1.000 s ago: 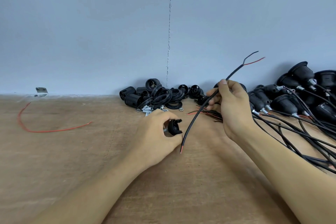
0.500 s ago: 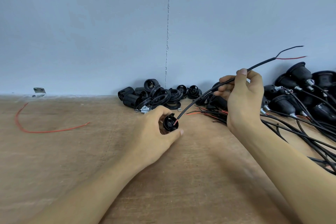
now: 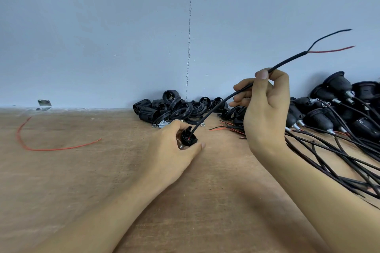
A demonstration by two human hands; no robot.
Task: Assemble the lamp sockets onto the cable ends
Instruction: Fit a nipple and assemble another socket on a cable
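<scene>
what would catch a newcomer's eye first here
The two hands at centre: the left hand pinches a small black socket part, while the right hand holds a black cable whose lower end runs into it. At the right edge lies a heap of sockets already on cables, and a loose red wire curves at the left.

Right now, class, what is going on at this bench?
A person is fitting lamp sockets to cables. The left hand holds a black socket part at the wooden table; the right hand pinches a black cable whose lower end pokes into that part. Loose socket parts lie by the wall, and wired sockets are heaped at the right.
</scene>
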